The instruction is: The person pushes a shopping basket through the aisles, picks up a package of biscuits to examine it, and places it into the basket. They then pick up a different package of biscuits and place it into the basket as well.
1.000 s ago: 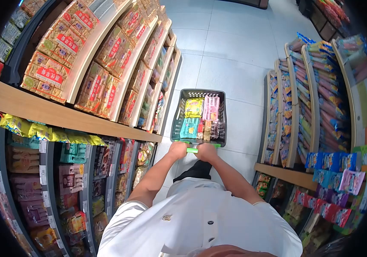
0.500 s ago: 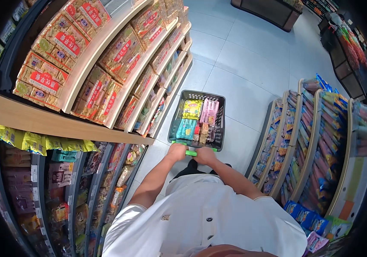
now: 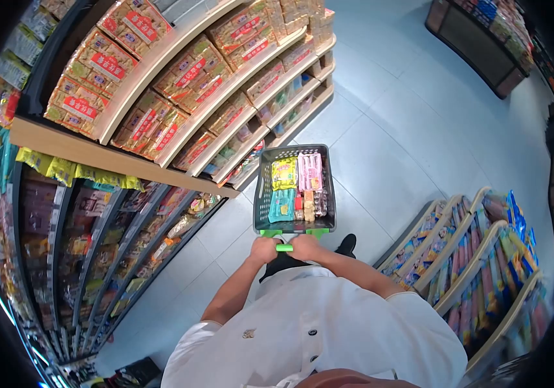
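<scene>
In front of me is a dark plastic shopping basket (image 3: 260, 194) with a green handle (image 3: 284, 247). My left hand (image 3: 265, 248) is closed round the left part of the handle, and my right hand (image 3: 305, 247) grips its right part. Inside the basket, a yellow snack bag (image 3: 284, 173) lies beside a pink package (image 3: 310, 172) at the far end. Nearer me are a teal package (image 3: 282, 205), a clear pack of tan pieces (image 3: 308, 205) and a dark pack (image 3: 320, 202). A small red item (image 3: 299, 200) sits between them, partly hidden.
Wooden shelves (image 3: 225, 84) with boxed biscuits rise on the left, above a lower snack rack (image 3: 89, 258). On the right stands a tiered rack (image 3: 465, 258) of long colourful packets. A dark display bin (image 3: 477, 45) is farther off. My shoe (image 3: 346, 246) shows on the tiled floor (image 3: 380, 161).
The view has turned and moved along the aisle; the right rack now sits lower and the shoe has come into view. Both hands still hold the basket handle.
</scene>
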`<state>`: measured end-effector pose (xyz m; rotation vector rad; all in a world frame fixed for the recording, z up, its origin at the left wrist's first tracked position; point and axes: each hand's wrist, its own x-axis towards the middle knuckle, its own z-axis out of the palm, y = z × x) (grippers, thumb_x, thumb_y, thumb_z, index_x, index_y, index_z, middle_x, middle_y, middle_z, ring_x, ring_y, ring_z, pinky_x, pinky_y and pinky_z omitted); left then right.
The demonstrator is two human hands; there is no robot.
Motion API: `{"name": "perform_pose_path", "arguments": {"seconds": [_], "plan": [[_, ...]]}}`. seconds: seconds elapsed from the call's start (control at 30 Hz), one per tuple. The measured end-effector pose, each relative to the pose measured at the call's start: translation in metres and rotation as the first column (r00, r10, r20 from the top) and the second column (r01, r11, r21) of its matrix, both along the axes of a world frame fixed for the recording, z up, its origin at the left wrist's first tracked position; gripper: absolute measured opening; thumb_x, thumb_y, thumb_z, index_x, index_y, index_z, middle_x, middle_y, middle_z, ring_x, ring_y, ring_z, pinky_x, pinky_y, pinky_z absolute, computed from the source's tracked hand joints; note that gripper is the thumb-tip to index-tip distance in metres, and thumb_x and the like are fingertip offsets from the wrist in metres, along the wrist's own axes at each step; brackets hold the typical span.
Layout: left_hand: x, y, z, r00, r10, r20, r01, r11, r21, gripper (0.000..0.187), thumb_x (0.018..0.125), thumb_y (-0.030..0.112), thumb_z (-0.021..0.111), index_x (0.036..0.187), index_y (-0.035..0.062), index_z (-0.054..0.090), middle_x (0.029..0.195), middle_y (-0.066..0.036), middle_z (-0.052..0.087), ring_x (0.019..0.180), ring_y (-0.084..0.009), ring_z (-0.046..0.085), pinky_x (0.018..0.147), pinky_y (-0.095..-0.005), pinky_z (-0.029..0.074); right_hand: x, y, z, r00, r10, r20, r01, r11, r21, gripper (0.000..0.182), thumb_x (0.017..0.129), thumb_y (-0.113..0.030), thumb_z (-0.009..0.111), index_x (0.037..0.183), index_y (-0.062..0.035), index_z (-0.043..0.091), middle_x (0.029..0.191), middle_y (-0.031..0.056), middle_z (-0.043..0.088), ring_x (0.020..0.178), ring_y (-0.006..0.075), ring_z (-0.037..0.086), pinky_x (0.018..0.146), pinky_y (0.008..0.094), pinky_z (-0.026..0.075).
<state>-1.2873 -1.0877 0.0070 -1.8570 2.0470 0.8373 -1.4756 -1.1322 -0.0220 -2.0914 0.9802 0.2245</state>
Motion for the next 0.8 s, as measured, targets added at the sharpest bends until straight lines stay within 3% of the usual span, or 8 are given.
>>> {"name": "perform_pose_path", "arguments": {"seconds": [0.1,0.17,0.43,0.57,0.63,0.7,0.77,0.8], "plan": [[-0.053,0.025,0.004,0.992,0.127,0.02,-0.128,0.989,0.068,0.028,0.077,0.013,0.06,0.1,0.0194,0.074,0.09,-0.014,0.072,0.083,-0.0335,0.07,0.079,-0.0475,0.055,-0.044,-0.005,-0.008,0.992,0.11,0.061,-0.111,0.994,0.003,0.035,0.08,-0.045,0.063,0.091,-0.0144,0.076,0.086,0.0149,0.073,0.081,0.0363,0.071,0.073,0.0501,0.056],[-0.08,0.041,0.002,0.979,0.205,-0.001,-0.204,0.972,0.121,0.03,0.078,0.015,0.06,0.104,0.0192,0.073,0.092,-0.015,0.072,0.085,-0.0344,0.07,0.079,-0.0478,0.055,-0.065,-0.013,0.004,0.952,0.306,-0.027,-0.306,0.952,-0.003,0.035,0.079,-0.044,0.064,0.091,-0.0137,0.076,0.086,0.0152,0.073,0.082,0.0363,0.071,0.072,0.0498,0.056],[-0.147,0.036,-0.037,0.89,0.425,-0.165,-0.405,0.903,0.145,0.03,0.086,0.032,0.062,0.104,0.0093,0.071,0.092,-0.02,0.071,0.084,-0.0385,0.07,0.077,-0.0502,0.055,-0.107,-0.076,0.027,0.851,0.525,-0.009,-0.519,0.838,-0.166,0.019,0.076,-0.024,0.064,0.083,-0.0103,0.075,0.084,0.0154,0.072,0.081,0.0341,0.071,0.071,0.0477,0.057],[-0.171,0.019,-0.028,0.799,0.556,-0.229,-0.555,0.828,0.075,0.03,0.091,0.034,0.06,0.096,0.0065,0.071,0.084,-0.023,0.069,0.08,-0.0412,0.068,0.074,-0.0516,0.054,-0.104,-0.095,0.009,0.838,0.545,-0.028,-0.532,0.804,-0.264,0.017,0.075,-0.021,0.064,0.081,-0.0097,0.074,0.079,0.0139,0.072,0.079,0.0315,0.071,0.073,0.0479,0.055],[-0.176,0.014,-0.03,0.733,0.629,-0.258,-0.649,0.761,0.009,0.029,0.091,0.033,0.062,0.093,0.0059,0.071,0.082,-0.023,0.069,0.08,-0.0414,0.068,0.074,-0.0512,0.054,-0.1,-0.103,0.005,0.846,0.534,-0.003,-0.485,0.766,-0.421,0.017,0.074,-0.021,0.064,0.08,-0.0093,0.074,0.073,0.0118,0.07,0.075,0.0285,0.07,0.079,0.0464,0.05],[-0.174,0.005,-0.035,0.698,0.661,-0.275,-0.685,0.728,0.011,0.028,0.09,0.032,0.064,0.093,0.0054,0.07,0.082,-0.023,0.069,0.08,-0.042,0.067,0.074,-0.0512,0.053,-0.09,-0.112,0.0,0.847,0.532,-0.017,-0.476,0.743,-0.47,0.015,0.075,-0.021,0.064,0.082,-0.0101,0.073,0.076,0.0103,0.071,0.08,0.0263,0.068,0.086,0.0443,0.046],[-0.174,-0.007,-0.036,0.645,0.709,-0.286,-0.742,0.67,-0.012,0.028,0.09,0.032,0.064,0.094,0.0052,0.07,0.082,-0.024,0.068,0.08,-0.0425,0.067,0.074,-0.0513,0.053,-0.084,-0.126,0.004,0.861,0.506,0.055,-0.378,0.708,-0.597,0.014,0.078,-0.018,0.062,0.082,-0.0104,0.073,0.083,0.0088,0.071,0.092,0.0261,0.064,0.089,0.0436,0.045],[-0.173,-0.011,-0.036,0.629,0.72,-0.292,-0.756,0.654,-0.018,0.029,0.09,0.033,0.063,0.094,0.0053,0.07,0.083,-0.024,0.068,0.08,-0.0425,0.067,0.073,-0.0513,0.053,-0.08,-0.131,0.01,0.868,0.495,0.038,-0.386,0.722,-0.574,0.016,0.08,-0.017,0.06,0.083,-0.0103,0.074,0.091,0.0083,0.07,0.103,0.026,0.059,0.091,0.0425,0.044]]}}
